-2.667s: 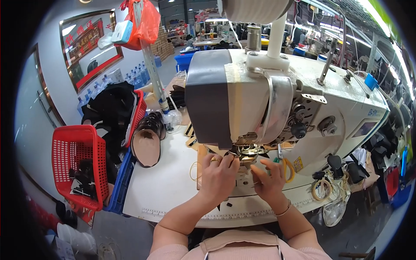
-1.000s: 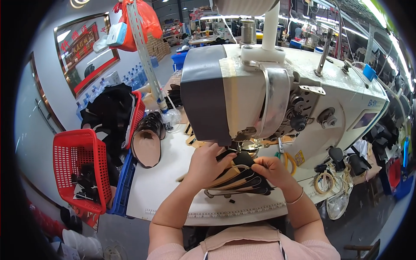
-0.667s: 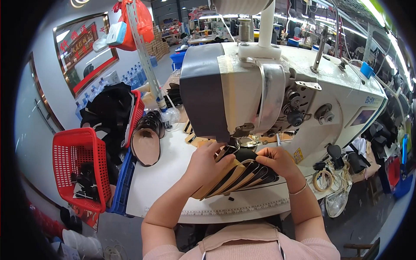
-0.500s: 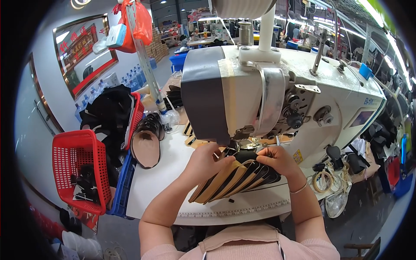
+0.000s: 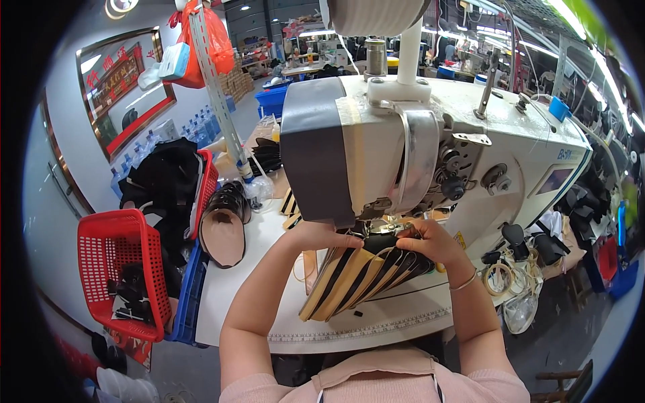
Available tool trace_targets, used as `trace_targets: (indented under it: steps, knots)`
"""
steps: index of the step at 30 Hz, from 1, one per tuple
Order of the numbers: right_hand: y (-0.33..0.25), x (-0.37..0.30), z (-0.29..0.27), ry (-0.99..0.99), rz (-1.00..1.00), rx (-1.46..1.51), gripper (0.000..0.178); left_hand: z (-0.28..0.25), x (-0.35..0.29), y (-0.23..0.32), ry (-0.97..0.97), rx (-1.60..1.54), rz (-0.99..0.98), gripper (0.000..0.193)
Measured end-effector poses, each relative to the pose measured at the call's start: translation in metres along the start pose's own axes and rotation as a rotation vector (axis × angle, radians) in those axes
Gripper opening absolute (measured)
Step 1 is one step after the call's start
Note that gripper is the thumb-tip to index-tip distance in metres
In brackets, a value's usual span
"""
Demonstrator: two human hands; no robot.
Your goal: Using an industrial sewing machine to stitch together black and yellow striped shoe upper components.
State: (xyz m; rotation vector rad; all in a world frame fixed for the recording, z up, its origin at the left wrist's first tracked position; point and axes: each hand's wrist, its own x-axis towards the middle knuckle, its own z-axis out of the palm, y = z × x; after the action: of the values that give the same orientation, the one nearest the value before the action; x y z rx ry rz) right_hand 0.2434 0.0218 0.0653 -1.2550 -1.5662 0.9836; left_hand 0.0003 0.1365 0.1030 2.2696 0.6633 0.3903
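Note:
An industrial sewing machine (image 5: 383,148) fills the middle, and both my hands are at the needle area below its head. Tan and black strip-like pieces (image 5: 349,279), layered and fanned out, hang from the presser foot (image 5: 383,227) toward me over the table edge. My left hand (image 5: 319,236) grips their left upper edge, thumb stretched over the top and fingers hidden behind. Opposite it, my right hand (image 5: 433,242) pinches the right upper edge, where black material lies under the foot. What these pieces belong to, I cannot make out.
Left on the white table (image 5: 269,322), shoe parts with a pale insole (image 5: 223,236) stand beside a metal post (image 5: 218,87). A red basket (image 5: 121,269) holds black pieces further left. Tape rolls (image 5: 498,279) sit at the right, below the machine arm.
My left hand has shifted slightly left and up, its wrist now higher. The layered pieces have swung a little and their fan looks narrower. My right hand stays near the foot.

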Motion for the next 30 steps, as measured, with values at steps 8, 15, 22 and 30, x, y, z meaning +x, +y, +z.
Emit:
trace_targets:
  steps: [8, 15, 22, 30]
  knots:
    - [-0.004, -0.005, -0.003, 0.130, -0.097, -0.059, 0.012, 0.009, -0.002, 0.003, 0.142, 0.036, 0.059, 0.056]
    - [-0.036, -0.014, 0.007, 0.539, -0.724, -0.721, 0.014, 0.028, -0.010, -0.005, 0.170, -0.420, -0.078, 0.037]
    - [-0.023, -0.031, 0.063, 0.465, -0.701, -1.006, 0.029, 0.027, -0.015, 0.003, 0.092, -0.557, -0.235, 0.046]
    - [-0.028, -0.020, 0.054, 0.441, -0.718, -1.012, 0.024, 0.039, -0.015, -0.001, 0.210, -0.694, -0.205, 0.040]
